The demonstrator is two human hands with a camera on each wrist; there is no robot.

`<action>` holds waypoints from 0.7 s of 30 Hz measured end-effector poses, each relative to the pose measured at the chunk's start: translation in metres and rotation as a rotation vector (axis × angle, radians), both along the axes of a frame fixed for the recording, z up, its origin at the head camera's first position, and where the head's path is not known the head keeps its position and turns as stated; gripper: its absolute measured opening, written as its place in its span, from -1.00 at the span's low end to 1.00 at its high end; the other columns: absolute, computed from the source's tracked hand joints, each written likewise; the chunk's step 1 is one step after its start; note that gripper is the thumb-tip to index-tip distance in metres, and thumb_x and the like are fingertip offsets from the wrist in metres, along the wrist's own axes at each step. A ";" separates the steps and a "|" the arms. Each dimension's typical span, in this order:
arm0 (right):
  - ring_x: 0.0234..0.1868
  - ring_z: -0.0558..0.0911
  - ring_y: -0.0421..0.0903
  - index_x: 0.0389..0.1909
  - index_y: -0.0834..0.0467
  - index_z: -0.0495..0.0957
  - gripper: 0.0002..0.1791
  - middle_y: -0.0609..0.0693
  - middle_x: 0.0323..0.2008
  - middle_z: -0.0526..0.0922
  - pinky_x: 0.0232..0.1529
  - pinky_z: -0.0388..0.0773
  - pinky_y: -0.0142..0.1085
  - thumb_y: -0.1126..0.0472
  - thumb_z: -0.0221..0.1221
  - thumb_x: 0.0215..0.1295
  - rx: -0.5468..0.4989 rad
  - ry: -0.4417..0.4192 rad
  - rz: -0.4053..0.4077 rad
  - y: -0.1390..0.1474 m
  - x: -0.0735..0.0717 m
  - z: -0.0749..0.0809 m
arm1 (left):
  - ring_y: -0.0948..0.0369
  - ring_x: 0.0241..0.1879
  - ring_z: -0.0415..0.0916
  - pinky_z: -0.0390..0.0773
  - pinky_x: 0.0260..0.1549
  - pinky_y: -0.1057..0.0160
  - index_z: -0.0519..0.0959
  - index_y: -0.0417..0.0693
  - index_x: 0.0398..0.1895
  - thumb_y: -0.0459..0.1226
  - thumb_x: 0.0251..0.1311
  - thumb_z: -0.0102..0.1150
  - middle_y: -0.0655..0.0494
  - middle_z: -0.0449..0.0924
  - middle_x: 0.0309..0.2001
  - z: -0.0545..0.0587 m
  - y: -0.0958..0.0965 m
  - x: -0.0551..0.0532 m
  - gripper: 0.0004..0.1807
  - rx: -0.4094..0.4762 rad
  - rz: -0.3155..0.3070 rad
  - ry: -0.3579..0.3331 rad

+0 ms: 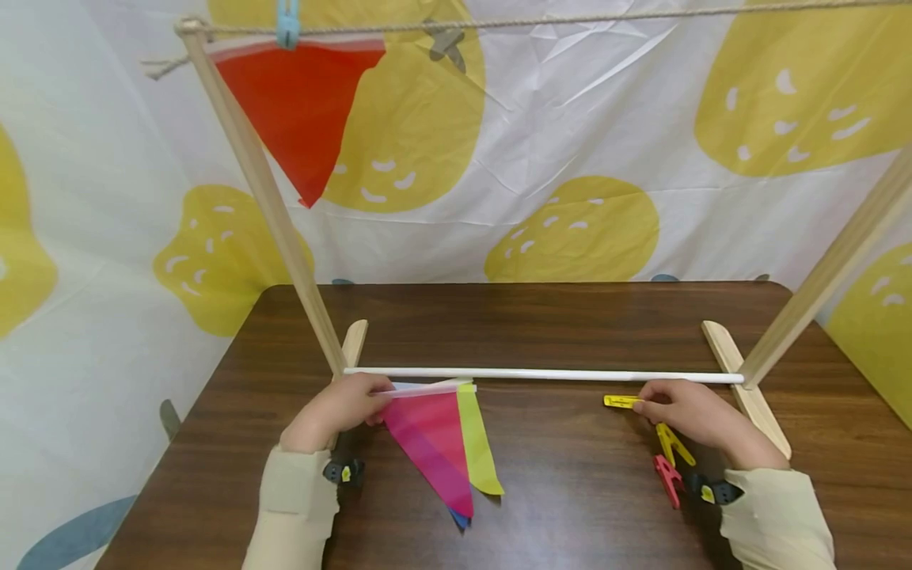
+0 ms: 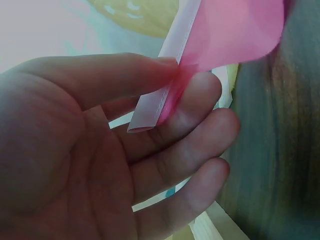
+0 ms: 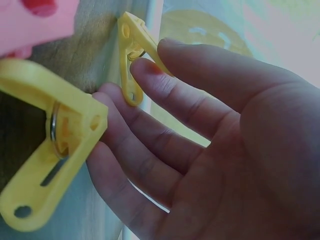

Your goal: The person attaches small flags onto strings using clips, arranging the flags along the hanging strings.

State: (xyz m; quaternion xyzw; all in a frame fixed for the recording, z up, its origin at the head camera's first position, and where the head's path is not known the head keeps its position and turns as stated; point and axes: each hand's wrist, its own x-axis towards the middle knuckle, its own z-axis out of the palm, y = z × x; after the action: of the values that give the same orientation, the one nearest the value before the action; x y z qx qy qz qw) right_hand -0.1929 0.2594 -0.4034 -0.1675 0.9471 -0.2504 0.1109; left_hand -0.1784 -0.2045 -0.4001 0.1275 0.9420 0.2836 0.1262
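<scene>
My left hand (image 1: 345, 408) pinches a pink pennant flag (image 1: 436, 427) by one end of its white top band (image 2: 181, 35), between thumb and forefinger. Under it lie a yellow-green pennant (image 1: 479, 443) and a blue one (image 1: 459, 519), mostly covered. My right hand (image 1: 687, 412) holds a yellow clothespin (image 1: 617, 401) between thumb and forefinger, other fingers loosely bent. Close by that hand, a second yellow clothespin (image 1: 674, 445) and a red clothespin (image 1: 667, 480) lie on the table. A red pennant (image 1: 302, 103) hangs from the rope (image 1: 541, 21), with a light blue clothespin (image 1: 288, 28) on its top edge.
Two wooden posts, left (image 1: 267, 206) and right (image 1: 826, 269), stand on wooden feet and carry the rope. A white rod (image 1: 541, 374) joins them low above the brown table (image 1: 527, 324). Behind hangs a white cloth (image 1: 556, 119) with yellow fruit prints.
</scene>
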 end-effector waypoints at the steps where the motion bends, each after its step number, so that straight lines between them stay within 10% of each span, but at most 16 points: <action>1: -0.65 0.34 -0.18 -0.45 0.06 0.50 -0.80 -0.10 -0.65 0.45 -0.59 0.27 -0.33 0.01 0.12 0.18 0.000 0.002 0.000 0.000 0.000 0.000 | 0.26 -0.62 0.36 0.37 -0.57 0.28 0.56 -0.06 -0.37 -0.23 0.20 0.02 0.15 0.44 -0.64 0.001 0.000 0.000 -0.86 -0.002 0.001 0.000; 21: -0.66 0.35 -0.21 -0.46 0.06 0.50 -0.80 -0.13 -0.66 0.46 -0.60 0.27 -0.35 0.01 0.10 0.19 -0.004 0.012 0.016 0.001 0.001 0.000 | 0.25 -0.55 0.31 0.35 -0.49 0.28 0.57 -0.08 -0.22 -0.33 0.15 0.02 0.18 0.41 -0.55 0.001 0.003 -0.001 -0.83 -0.094 0.057 0.114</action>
State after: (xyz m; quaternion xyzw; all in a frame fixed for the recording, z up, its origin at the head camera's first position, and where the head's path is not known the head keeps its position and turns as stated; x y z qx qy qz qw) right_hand -0.1920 0.2604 -0.4038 -0.1769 0.9459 -0.2501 0.1070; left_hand -0.1790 -0.2018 -0.3987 0.1106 0.9631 0.2349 0.0704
